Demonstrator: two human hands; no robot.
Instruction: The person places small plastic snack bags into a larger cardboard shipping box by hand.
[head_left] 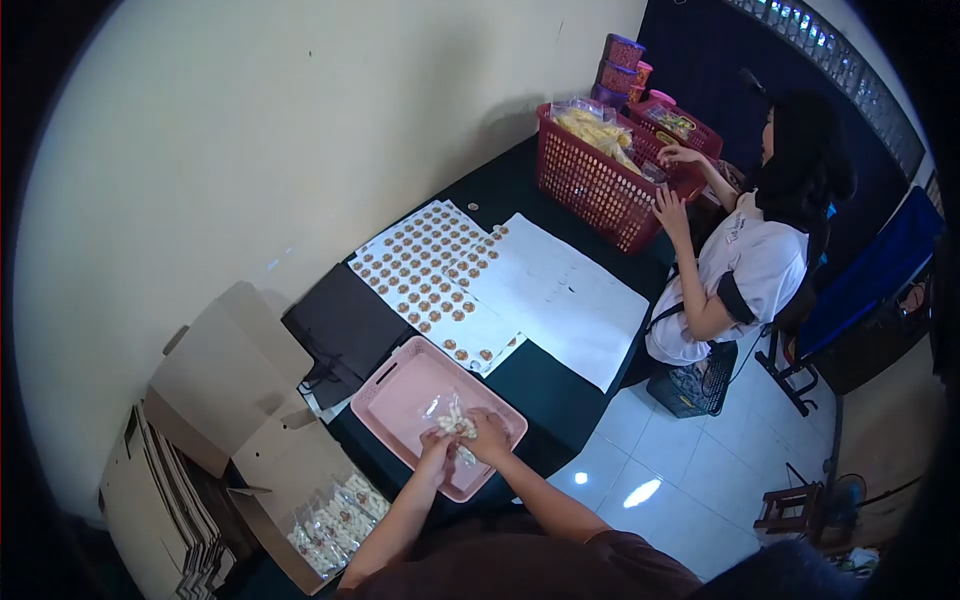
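A clear plastic bag of small white pieces (455,423) is held over a pink plastic tray (385,408). My left hand (434,454) grips the bag's lower left side, fingers closed on it. On the other side, my right hand (487,436) is closed around the bag's right edge. The bag's upper part, loose and see-through, points toward the far side of the tray. What lies under my hands is partly hidden. To the left, an open cardboard box (262,512) contains several similar filled bags (335,520).
Sheets of round stickers (420,265) and a white sheet (560,290) lie beyond the tray, near a black folder-like item (345,325). A red basket (590,190) of yellow-filled bags stands at the back; a co-worker (745,260) reaches into it. Flattened cardboard (165,490) leans left.
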